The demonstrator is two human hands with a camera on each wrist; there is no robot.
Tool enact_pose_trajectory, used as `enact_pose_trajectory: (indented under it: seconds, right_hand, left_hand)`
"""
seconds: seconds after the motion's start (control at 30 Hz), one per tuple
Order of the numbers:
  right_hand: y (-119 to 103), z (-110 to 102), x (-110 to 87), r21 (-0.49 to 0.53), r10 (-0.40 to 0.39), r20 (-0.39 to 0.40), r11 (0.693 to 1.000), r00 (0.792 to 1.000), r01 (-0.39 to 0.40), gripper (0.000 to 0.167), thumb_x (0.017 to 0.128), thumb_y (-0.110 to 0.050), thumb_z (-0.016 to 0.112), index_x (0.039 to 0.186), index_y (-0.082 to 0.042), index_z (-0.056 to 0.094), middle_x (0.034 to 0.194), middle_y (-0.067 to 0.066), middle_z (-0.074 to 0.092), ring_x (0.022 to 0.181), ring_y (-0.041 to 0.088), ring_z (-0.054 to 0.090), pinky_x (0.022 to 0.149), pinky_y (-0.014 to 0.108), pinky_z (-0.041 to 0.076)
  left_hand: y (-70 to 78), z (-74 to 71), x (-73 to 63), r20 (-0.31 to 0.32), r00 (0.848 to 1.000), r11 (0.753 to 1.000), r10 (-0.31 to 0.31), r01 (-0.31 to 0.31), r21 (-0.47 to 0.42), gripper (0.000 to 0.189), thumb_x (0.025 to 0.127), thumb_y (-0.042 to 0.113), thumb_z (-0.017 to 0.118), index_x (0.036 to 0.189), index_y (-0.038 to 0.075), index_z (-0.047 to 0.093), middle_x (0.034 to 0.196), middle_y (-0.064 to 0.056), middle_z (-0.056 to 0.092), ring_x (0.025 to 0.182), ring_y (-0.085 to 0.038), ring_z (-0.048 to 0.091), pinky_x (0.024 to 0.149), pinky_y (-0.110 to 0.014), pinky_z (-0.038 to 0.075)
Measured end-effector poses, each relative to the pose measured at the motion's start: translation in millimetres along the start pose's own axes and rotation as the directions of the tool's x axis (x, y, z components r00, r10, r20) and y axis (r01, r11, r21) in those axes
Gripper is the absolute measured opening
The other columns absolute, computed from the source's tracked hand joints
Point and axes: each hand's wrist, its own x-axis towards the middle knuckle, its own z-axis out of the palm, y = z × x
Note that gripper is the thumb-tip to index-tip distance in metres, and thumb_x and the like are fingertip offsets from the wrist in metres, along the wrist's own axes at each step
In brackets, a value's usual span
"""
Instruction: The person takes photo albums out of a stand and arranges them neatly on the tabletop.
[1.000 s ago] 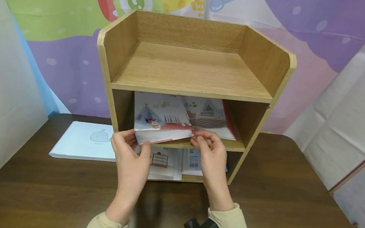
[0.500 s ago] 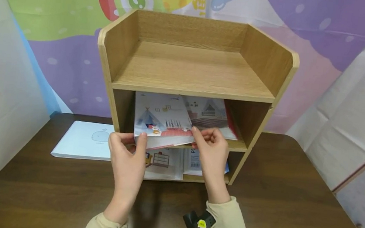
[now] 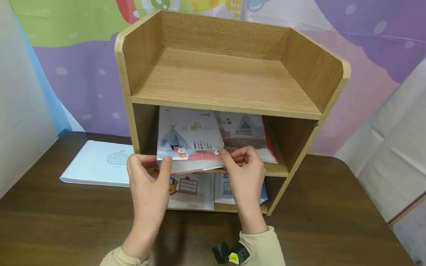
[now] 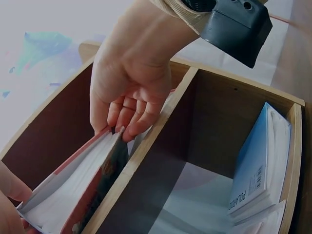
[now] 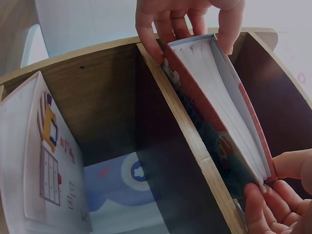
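Note:
On the middle shelf lies a thick hardcover book (image 3: 191, 137) with a tent picture on its cover. Its front end juts past the shelf edge, slightly askew, and its white page block (image 5: 214, 83) faces the wrist cameras. My left hand (image 3: 148, 193) grips the front left corner, thumb on top and fingers partly hidden at the side. At the front right corner my right hand (image 3: 246, 175) pinches the book, thumb over the cover and fingers below. Beside it on that shelf, partly covered by it, rests a similar book (image 3: 243, 132) with a red edge.
The wooden shelf unit (image 3: 226, 80) stands on a dark table (image 3: 342, 233). Its bottom shelf holds a book with a drawer picture (image 3: 193, 191) and a blue-sided one (image 5: 29, 146) (image 4: 253, 165). A pale book with a whale (image 3: 93, 163) lies left of the unit.
The book's front end has tilted less and come slightly forward. My left thumb has risen onto its cover, and my right hand has shifted a little left with its thumb on the corner.

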Motion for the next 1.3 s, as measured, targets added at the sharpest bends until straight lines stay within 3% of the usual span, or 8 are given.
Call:
enact_pose_trajectory:
  seconds: [0.17,0.37,0.47,0.67,0.87,1.1,1.3]
  right_hand:
    - [1,0,-0.9,0.02,-0.008,0.0,1.0,1.0,0.008,0.021,0.076,-0.021,0.072,0.072,-0.007,0.056,0.061,0.005,0.059,0.051,0.017,0.057,0.048,0.026,0.045]
    - [5,-1,-2.4,0.056,-0.01,0.01,0.998,1.0,0.01,0.02,0.076,-0.017,0.072,0.071,-0.006,0.056,0.061,0.005,0.06,0.051,0.017,0.058,0.048,0.025,0.046]
    - [8,-1,-5.6,0.074,0.008,0.039,0.997,0.999,-0.011,0.02,0.075,-0.015,0.072,0.071,-0.004,0.056,0.062,0.005,0.06,0.052,0.016,0.06,0.051,0.025,0.049]
    - [9,-1,-10.4,0.09,0.021,0.059,0.996,0.998,-0.027,0.02,0.075,-0.014,0.073,0.072,-0.003,0.057,0.063,0.005,0.06,0.057,0.027,0.062,0.052,0.025,0.05]
    - [11,-3,-13.0,0.092,0.029,0.079,0.995,0.996,-0.037,0.02,0.076,-0.013,0.073,0.073,-0.003,0.057,0.065,0.007,0.061,0.055,0.019,0.062,0.052,0.025,0.051]
    - [11,-8,-11.7,0.09,0.043,0.115,0.995,0.992,-0.053,0.018,0.076,-0.011,0.072,0.075,-0.002,0.057,0.065,0.006,0.06,0.054,0.016,0.061,0.054,0.027,0.052]
    - [10,-9,-11.5,0.041,0.086,0.169,0.995,0.982,-0.094,0.017,0.078,-0.012,0.071,0.081,0.0,0.059,0.071,0.01,0.062,0.057,0.013,0.062,0.056,0.023,0.051]
  left_hand:
    - [3.2,-3.0,2.7,0.049,0.99,0.985,-0.13,0.135,-0.104,0.022,0.087,0.013,0.056,0.098,-0.002,0.043,0.095,-0.007,0.043,0.087,-0.013,0.044,0.073,-0.021,0.037]
    - [7.4,-9.0,8.8,0.124,0.952,0.924,-0.28,0.302,-0.234,0.015,0.093,0.018,0.048,0.087,0.005,0.042,0.085,-0.001,0.041,0.081,-0.011,0.04,0.072,-0.024,0.032]
    - [7.3,-13.7,11.5,0.166,0.934,0.904,-0.317,0.351,-0.243,0.019,0.093,0.021,0.046,0.082,0.007,0.04,0.081,0.0,0.039,0.08,-0.011,0.039,0.071,-0.025,0.031]
    - [7.3,-19.6,15.5,0.214,0.921,0.896,-0.327,0.374,-0.24,0.019,0.091,0.019,0.048,0.078,0.007,0.041,0.079,0.002,0.038,0.078,-0.01,0.039,0.072,-0.025,0.031]
    - [7.9,-23.7,17.1,0.258,0.903,0.895,-0.343,0.398,-0.203,0.018,0.091,0.017,0.049,0.08,0.006,0.041,0.081,0.001,0.038,0.08,-0.012,0.038,0.074,-0.025,0.03]
    - [9.8,-34.0,22.0,0.393,0.852,0.914,-0.345,0.4,-0.064,0.017,0.09,0.017,0.051,0.088,0.004,0.04,0.09,-0.001,0.04,0.082,-0.009,0.043,0.078,-0.026,0.036]
    - [8.5,-40.9,26.3,0.466,0.813,0.909,-0.349,0.414,-0.042,0.017,0.091,0.014,0.052,0.092,0.003,0.04,0.095,-0.003,0.039,0.084,-0.009,0.046,0.079,-0.025,0.04]
